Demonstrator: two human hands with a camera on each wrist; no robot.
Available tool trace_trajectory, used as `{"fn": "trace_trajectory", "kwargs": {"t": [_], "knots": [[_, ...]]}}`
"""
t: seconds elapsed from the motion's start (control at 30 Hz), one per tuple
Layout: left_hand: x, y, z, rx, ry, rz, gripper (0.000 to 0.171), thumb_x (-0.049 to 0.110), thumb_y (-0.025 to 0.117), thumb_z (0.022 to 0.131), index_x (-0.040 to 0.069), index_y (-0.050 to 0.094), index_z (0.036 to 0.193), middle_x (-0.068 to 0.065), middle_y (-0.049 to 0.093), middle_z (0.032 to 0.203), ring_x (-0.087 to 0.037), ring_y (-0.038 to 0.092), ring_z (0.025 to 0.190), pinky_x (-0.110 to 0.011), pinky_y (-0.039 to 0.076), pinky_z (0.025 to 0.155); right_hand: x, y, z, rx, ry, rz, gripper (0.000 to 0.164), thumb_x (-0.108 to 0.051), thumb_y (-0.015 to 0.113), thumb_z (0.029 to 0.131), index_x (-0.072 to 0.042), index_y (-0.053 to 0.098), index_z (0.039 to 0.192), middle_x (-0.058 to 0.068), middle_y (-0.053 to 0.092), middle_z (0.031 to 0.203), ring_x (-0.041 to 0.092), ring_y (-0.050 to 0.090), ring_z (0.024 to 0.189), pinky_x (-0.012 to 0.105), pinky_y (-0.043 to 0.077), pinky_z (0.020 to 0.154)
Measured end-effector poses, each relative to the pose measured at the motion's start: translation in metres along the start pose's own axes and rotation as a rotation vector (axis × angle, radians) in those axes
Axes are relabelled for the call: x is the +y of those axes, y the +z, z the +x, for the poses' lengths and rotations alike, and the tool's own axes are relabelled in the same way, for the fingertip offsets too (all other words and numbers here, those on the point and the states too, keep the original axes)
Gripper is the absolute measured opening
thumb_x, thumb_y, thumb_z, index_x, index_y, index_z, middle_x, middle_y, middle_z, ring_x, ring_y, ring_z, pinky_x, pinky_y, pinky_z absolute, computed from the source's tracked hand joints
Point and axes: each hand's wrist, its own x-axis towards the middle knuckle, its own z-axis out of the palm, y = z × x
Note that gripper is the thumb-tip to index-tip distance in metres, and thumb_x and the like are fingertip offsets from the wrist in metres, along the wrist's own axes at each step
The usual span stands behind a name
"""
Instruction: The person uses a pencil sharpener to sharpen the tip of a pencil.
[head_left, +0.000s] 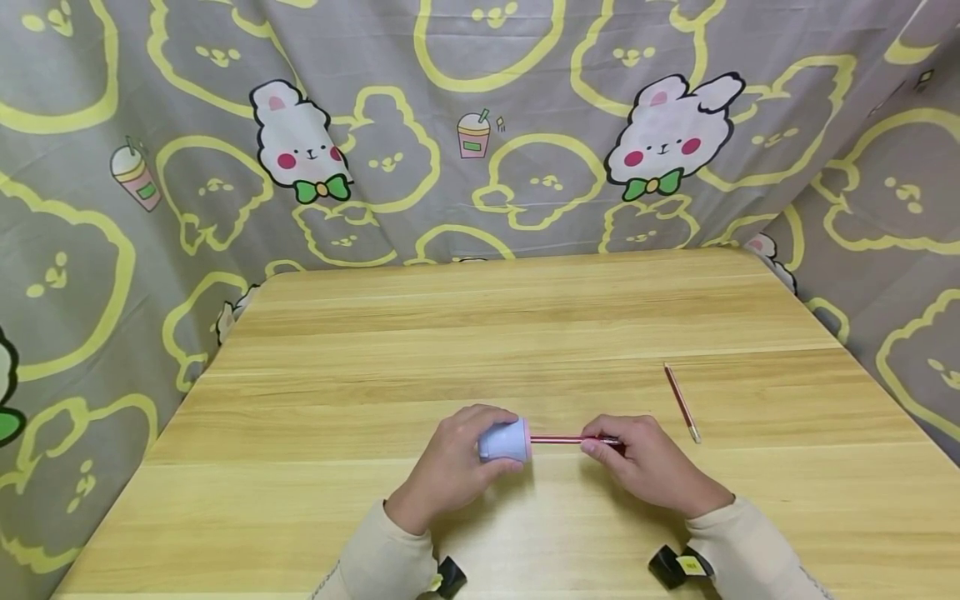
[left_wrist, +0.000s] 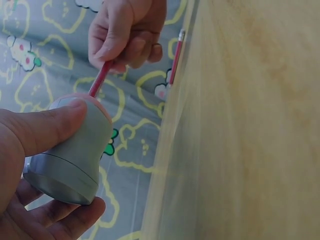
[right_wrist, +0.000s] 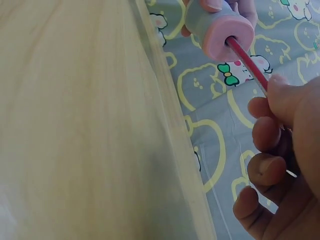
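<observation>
My left hand [head_left: 455, 462] grips a pale blue pencil sharpener [head_left: 504, 441], thumb on one side and fingers on the other. Its pink end [right_wrist: 231, 37] faces right and has a round hole. A red striped pencil [head_left: 557, 439] sticks out of that hole, its inserted tip hidden inside. Between thumb and forefinger my right hand [head_left: 651, 465] pinches the pencil near its outer end. In the right wrist view the other fingers [right_wrist: 266, 169] of that hand are loosely bent. Sharpener and pencil lie nearly in one line, held over the wooden table [head_left: 337, 358].
A second red pencil [head_left: 682, 402] with a pale eraser end lies on the table to the right of my right hand. Behind the table hangs a grey curtain [head_left: 420, 192] with yellow outlines and white cartoon rabbits. Black wrist cameras [head_left: 666, 567] sit at both cuffs.
</observation>
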Motion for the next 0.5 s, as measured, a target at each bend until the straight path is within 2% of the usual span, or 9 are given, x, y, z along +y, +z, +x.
{"fn": "trace_trajectory", "kwargs": {"t": [0.17, 0.27, 0.4, 0.5], "knots": [[-0.0002, 0.0002, 0.0000, 0.004, 0.003, -0.002, 0.046, 0.019, 0.085, 0.075, 0.009, 0.065, 0.115, -0.003, 0.066, 0.114, -0.018, 0.060, 0.099, -0.029, 0.052, 0.075, 0.0001, -0.0001, 0.0003, 0.002, 0.006, -0.025, 0.018, 0.000, 0.064, 0.091, -0.015, 0.066, 0.082, -0.019, 0.043, 0.066, -0.005, 0.035, 0.056, 0.017, 0.037, 0.049], [-0.0004, 0.0002, -0.0001, 0.006, 0.004, -0.001, 0.046, 0.019, 0.085, 0.075, 0.009, 0.065, 0.115, -0.003, 0.066, 0.114, -0.018, 0.060, 0.099, -0.029, 0.052, 0.075, -0.0006, -0.0004, 0.0005, -0.005, 0.023, -0.017, 0.017, 0.000, 0.062, 0.092, -0.013, 0.066, 0.083, -0.019, 0.043, 0.066, -0.005, 0.035, 0.056, 0.018, 0.037, 0.048], [-0.0004, 0.0000, -0.0001, 0.004, 0.003, 0.005, 0.046, 0.019, 0.085, 0.075, 0.010, 0.065, 0.115, -0.004, 0.066, 0.115, -0.018, 0.060, 0.100, -0.029, 0.052, 0.076, -0.0023, -0.0013, 0.0000, -0.027, 0.048, 0.026, 0.013, 0.000, 0.064, 0.091, -0.012, 0.065, 0.094, -0.020, 0.042, 0.065, -0.006, 0.033, 0.054, 0.017, 0.034, 0.045], [-0.0001, -0.0003, -0.0001, 0.004, 0.000, 0.007, 0.046, 0.019, 0.085, 0.075, 0.010, 0.065, 0.115, -0.004, 0.065, 0.115, -0.018, 0.060, 0.100, -0.030, 0.052, 0.076, -0.0035, -0.0016, -0.0001, -0.036, 0.044, 0.056, 0.019, 0.001, 0.067, 0.089, -0.012, 0.062, 0.102, -0.020, 0.038, 0.063, -0.007, 0.030, 0.053, 0.015, 0.030, 0.043]]}}
